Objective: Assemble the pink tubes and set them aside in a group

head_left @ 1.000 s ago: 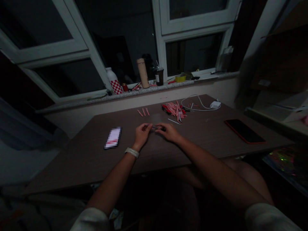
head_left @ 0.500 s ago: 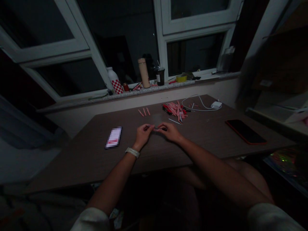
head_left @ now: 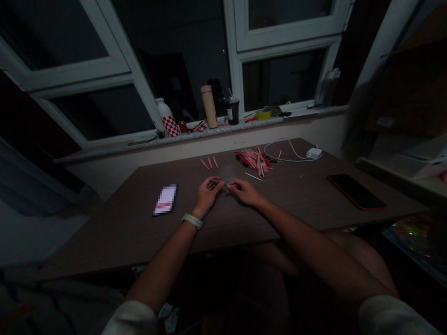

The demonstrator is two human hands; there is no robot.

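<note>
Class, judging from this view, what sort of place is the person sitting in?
Probably a room in a home or dormitory: a desk beneath a window, a tall flask on the sill, and a white charger on the desk.

- A thin dark rod (head_left: 221,185), too small to make out clearly, runs level between the left hand (head_left: 208,194) and the right hand (head_left: 246,192), pinched in their fingertips.
- Three short pink sticks (head_left: 209,162) lie side by side, far of the hands.
- A crossed heap of pink and red sticks (head_left: 253,159) lies farther right.
- A slim white rod (head_left: 254,177) lies just near of the heap.
</note>
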